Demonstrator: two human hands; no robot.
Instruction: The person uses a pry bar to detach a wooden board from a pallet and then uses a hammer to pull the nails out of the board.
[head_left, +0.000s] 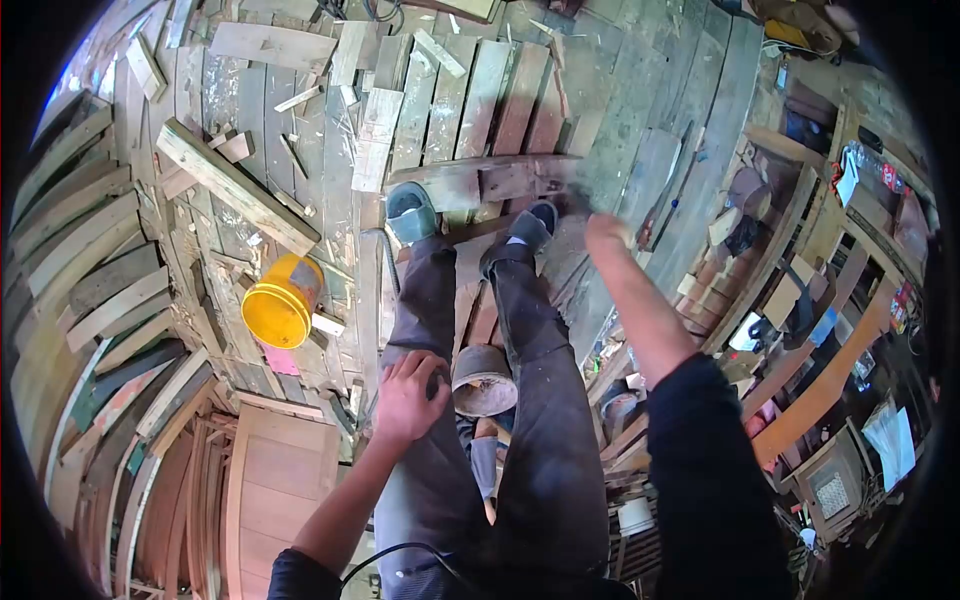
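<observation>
Head view: the left hand (408, 398) bends over the left leg (425, 485), the right hand (606, 238) blurs; I cannot tell what either holds. By 2 slippered feet (411, 214), the wooden board (505, 183) looks stiff, probably heavy, best gripped by its ends.

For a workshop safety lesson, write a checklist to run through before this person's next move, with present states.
1. Left hand away from the board: ok; it's on the left leg.
2. Grip of the right hand: cannot tell; blurred.
3. Shoes well away from the board: not ok; both are close to it.
4. Floor free of wood scraps: not ok; some lie scattered.
5. Yellow bucket away from both hands: ok.
</observation>
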